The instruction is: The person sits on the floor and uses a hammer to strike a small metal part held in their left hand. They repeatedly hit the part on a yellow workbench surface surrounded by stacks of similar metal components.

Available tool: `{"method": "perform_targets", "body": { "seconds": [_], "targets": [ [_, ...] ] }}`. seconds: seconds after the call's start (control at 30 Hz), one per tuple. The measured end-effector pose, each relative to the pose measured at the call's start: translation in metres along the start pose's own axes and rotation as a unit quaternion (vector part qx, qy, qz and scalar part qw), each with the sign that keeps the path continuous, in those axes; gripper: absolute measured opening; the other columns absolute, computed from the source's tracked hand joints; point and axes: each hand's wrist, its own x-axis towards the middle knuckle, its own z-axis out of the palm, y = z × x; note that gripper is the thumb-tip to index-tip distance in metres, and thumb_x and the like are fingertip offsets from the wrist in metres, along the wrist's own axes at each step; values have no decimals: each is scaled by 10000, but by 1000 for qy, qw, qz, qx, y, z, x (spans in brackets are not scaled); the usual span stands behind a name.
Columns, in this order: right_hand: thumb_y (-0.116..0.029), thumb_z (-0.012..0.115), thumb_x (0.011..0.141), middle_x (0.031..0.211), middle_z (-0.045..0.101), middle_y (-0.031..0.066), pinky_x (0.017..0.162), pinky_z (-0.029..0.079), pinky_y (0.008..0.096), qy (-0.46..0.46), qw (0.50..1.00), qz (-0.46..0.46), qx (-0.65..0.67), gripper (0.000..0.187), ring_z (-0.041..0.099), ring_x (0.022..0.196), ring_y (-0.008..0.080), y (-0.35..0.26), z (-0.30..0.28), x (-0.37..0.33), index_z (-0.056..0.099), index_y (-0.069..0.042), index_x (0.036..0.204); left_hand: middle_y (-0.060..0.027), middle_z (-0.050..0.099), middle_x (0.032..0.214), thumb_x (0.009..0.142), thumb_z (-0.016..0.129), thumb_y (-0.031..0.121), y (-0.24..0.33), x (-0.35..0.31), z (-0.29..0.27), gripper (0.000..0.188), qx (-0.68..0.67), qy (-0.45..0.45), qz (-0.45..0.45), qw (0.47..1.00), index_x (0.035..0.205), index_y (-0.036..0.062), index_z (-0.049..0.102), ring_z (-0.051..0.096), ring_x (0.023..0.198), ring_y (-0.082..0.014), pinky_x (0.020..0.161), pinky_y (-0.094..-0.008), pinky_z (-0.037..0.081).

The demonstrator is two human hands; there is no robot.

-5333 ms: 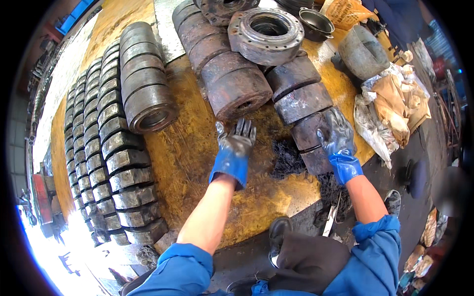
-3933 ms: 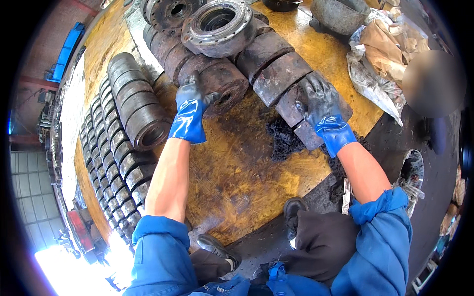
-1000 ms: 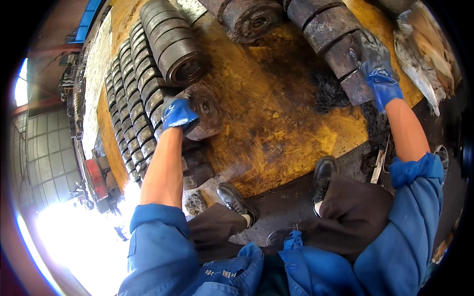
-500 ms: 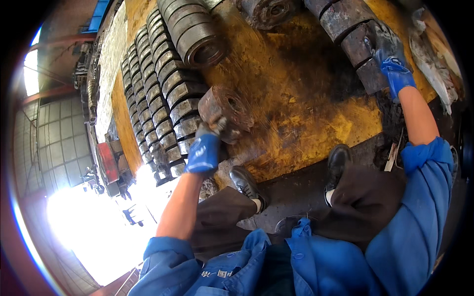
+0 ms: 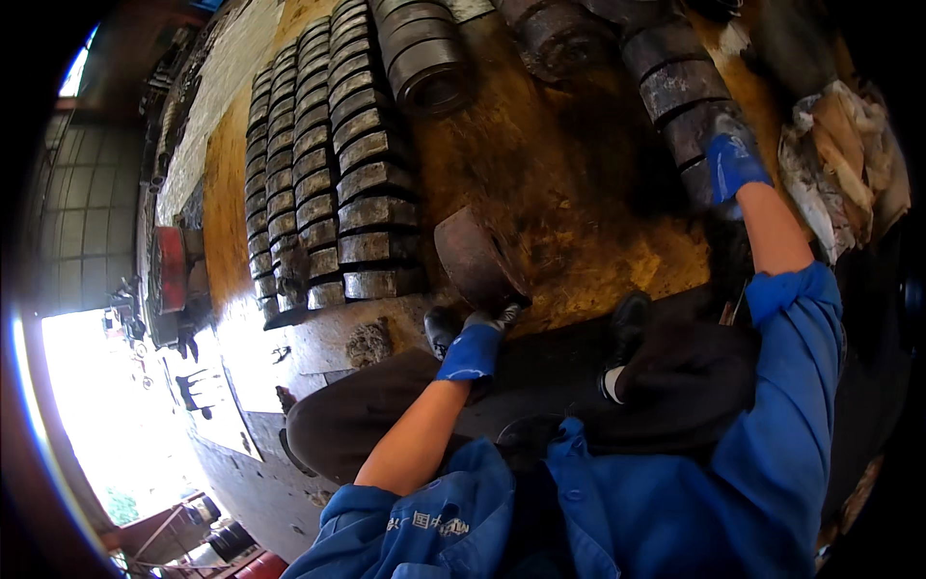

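My left hand [image 5: 489, 326], in a grey and blue work glove, is closed at the near lower end of a rusty metal cylinder [image 5: 475, 256]. The cylinder lies tilted on the worn yellow plate [image 5: 617, 270], with its curved side showing. My right hand [image 5: 735, 154], gloved alike, lies against the near part of a row of dark metal cylinders [image 5: 680, 92] at the right; its fingers are blurred and partly hidden.
Several rows of dark metal rings [image 5: 374, 183] stand at the left. Beyond them lie a smoother cylinder stack [image 5: 424, 63] and another rusty cylinder [image 5: 559, 39]. Crumpled sheeting [image 5: 844, 159] sits at far right. My shoes [image 5: 632, 318] stand at the plate's near edge.
My left hand has brought the rusty cylinder nearer and to the right, turning its holed end out of sight. My right hand stays at the cylinder row. The view has shifted.
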Motion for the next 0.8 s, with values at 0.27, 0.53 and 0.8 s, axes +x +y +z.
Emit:
{"method": "perform_targets", "body": {
  "seconds": [0.27,0.53,0.8],
  "targets": [
    [-274,522,1011,1136,679,167,862,549,374,-258,811,-155,502,370,661,1002,254,-206,63,-43,567,-80,1323,-289,649,1240,867,689,613,29,-7,-40,837,-34,131,-55,989,1376,-33,529,596,1224,-409,1009,-438,495],
    [-265,531,1053,1041,658,24,781,524,274,-257,349,60,899,234,611,902,121,-385,-13,-186,638,-93,1170,-236,661,1250,807,679,715,38,70,-72,1039,-54,233,-45,970,1462,-39,394,676,1085,-391,906,-410,562],
    [-367,528,1061,1156,648,31,897,514,306,-238,505,10,829,383,594,1029,142,-396,19,-176,585,-92,1320,-253,624,1233,813,679,696,47,129,-29,1108,90,107,-60,988,1485,-84,269,651,1050,-376,865,-481,544]
  ]
}}
